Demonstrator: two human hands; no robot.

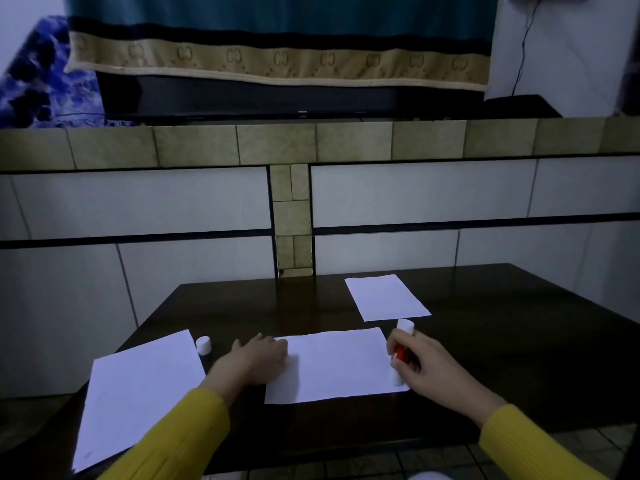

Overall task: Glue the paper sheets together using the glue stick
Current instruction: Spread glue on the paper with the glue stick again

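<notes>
A white paper sheet point(339, 363) lies in the middle of the dark table point(502, 358). My left hand point(258, 360) presses flat on its left edge. My right hand point(426, 367) grips a red and white glue stick point(401, 351), held nearly upright with its lower end touching the sheet's right edge. A larger white sheet point(138, 393) lies at the left, reaching the table's front edge. A smaller sheet point(386, 297) rests farther back on the right. A white cap point(203, 344) stands on the table between the left sheet and my left hand.
The table stands against a tiled wall point(138, 202) with a ledge above it. A dark screen point(263, 98), partly draped with a teal and beige cloth point(277, 60), sits on the ledge. Tiled floor shows below the table's front edge.
</notes>
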